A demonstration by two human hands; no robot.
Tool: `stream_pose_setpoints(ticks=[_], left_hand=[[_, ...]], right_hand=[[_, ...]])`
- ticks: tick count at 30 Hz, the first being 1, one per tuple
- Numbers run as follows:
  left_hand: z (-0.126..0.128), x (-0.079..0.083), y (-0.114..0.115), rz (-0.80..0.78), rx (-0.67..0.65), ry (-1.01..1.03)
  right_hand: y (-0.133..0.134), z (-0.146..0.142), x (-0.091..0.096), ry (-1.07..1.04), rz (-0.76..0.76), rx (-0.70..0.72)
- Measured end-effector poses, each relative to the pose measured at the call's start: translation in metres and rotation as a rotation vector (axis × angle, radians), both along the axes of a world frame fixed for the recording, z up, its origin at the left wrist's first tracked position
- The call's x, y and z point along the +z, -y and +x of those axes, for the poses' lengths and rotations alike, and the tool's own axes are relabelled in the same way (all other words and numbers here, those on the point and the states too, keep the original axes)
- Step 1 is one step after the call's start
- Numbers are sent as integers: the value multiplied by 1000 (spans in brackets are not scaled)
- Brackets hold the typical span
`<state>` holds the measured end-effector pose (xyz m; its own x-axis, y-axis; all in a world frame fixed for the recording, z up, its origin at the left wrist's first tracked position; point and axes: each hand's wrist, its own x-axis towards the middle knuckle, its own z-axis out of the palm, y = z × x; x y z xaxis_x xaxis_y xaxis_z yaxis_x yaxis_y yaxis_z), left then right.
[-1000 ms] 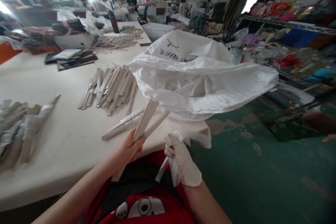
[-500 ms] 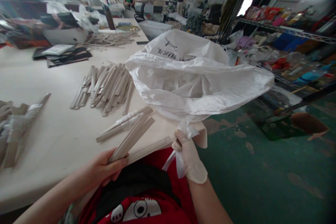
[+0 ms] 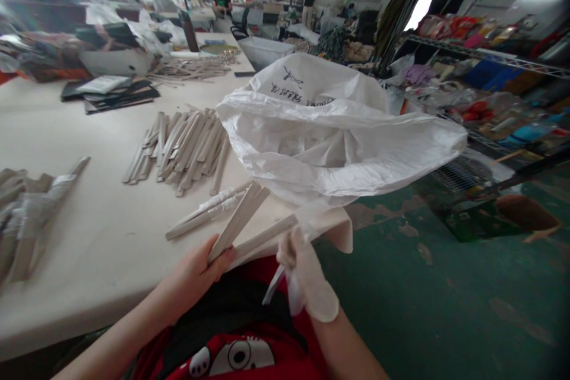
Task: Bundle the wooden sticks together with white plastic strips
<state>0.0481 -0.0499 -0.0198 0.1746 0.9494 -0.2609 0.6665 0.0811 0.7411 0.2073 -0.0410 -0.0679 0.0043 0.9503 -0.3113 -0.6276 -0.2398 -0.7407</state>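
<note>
The left hand (image 3: 200, 273) grips several pale strips (image 3: 243, 217) in front of the worktop (image 3: 120, 261) edge; the strips fan apart. Caution: a slackened grip could let them slip to the floor (image 3: 378, 309). The gloved right hand (image 3: 307, 279), blurred, is curled around plastic film (image 3: 294, 300). Loose film ends could snag on the strips. Contact with the nearby white bag (image 3: 365, 175) could knock strips askew.

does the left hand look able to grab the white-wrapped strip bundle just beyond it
Probably not as it stands: the left hand is closed around flat beige strips. The white-wrapped bundle lies close by on the table, though, and nothing seems to block its near end.
</note>
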Motion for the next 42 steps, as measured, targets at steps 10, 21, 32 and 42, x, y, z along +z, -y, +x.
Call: stream_pose_setpoints(ticks=[10,21,32,42], left_hand=[[-10,-8,4,48,-22,-100],[-36,-17,-24,219,5,-520],[3,6,-20,193,-101,-268],[50,-15,-21,4,-147,-68]], right_hand=[[5,-7,1,-106,48,29],[-3,-7,-9,-339,-82,72],[-16,14,-9,-365,-174,49],[-11,17,-1,-391,-19,96]])
